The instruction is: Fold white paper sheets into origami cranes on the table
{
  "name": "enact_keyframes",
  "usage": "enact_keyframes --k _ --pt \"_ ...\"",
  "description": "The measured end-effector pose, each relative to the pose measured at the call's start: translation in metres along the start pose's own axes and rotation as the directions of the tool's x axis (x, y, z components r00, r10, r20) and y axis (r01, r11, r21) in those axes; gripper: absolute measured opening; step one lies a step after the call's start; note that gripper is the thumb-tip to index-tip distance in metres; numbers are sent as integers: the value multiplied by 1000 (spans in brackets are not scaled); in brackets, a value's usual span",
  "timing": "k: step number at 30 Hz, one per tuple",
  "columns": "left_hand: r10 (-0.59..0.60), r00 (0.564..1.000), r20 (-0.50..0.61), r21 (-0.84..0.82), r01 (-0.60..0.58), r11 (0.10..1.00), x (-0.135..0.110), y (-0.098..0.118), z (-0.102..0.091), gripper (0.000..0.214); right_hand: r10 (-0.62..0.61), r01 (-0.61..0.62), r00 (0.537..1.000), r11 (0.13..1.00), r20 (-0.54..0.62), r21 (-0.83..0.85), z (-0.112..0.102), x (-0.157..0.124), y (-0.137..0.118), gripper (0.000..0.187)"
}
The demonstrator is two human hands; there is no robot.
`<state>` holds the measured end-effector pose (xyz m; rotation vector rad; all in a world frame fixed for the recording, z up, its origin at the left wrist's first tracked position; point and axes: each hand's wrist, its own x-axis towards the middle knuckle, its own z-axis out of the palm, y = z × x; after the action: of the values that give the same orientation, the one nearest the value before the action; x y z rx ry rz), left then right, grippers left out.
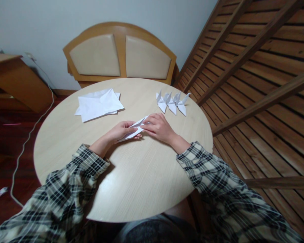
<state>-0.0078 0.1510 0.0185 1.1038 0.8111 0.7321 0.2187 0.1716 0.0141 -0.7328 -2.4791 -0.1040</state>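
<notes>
Between my two hands is a narrow piece of folded white paper (128, 135), held slantwise just above the table. My left hand (123, 131) grips its lower left part, thumb on top and fingers underneath. My right hand (158, 127) pinches its upper right end, and the fingers cover part of the folds there. Just beyond my right hand, three white paper cranes (172, 105) stand in a row with their wings touching or overlapping. A loose stack of white paper sheets (98, 104) lies farther back on the left, with creases in the top sheet.
The round, pale wooden table (142, 182) has a straight cut edge at its left front. Behind it stands a padded headboard (121, 50). A slatted wooden panel (263, 84) slopes along the right. A white cable (27, 138) runs down the left beside a wooden desk (15, 81).
</notes>
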Motion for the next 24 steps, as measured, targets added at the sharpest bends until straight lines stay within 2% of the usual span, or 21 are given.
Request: enact_keyframes --k 3,8,13,18,24 --pt "-38 996 83 11 37 999 -1 -1 -5 18 -26 26 1000 999 7 29 0 0 -2 27" --pt "-88 987 137 22 86 996 -2 -1 -10 18 -17 17 1000 997 2 77 2 -1 -4 30" --pt "-100 987 125 4 100 995 -2 1 -10 19 -15 16 1000 995 -14 99 3 -2 -4 28" --pt "-111 993 51 -23 112 993 -2 2 -7 20 -13 13 1000 994 -3 109 4 -1 -4 27" --pt "-121 988 96 15 120 993 -4 0 -9 21 -1 0 1000 994 7 108 5 -1 -3 23"
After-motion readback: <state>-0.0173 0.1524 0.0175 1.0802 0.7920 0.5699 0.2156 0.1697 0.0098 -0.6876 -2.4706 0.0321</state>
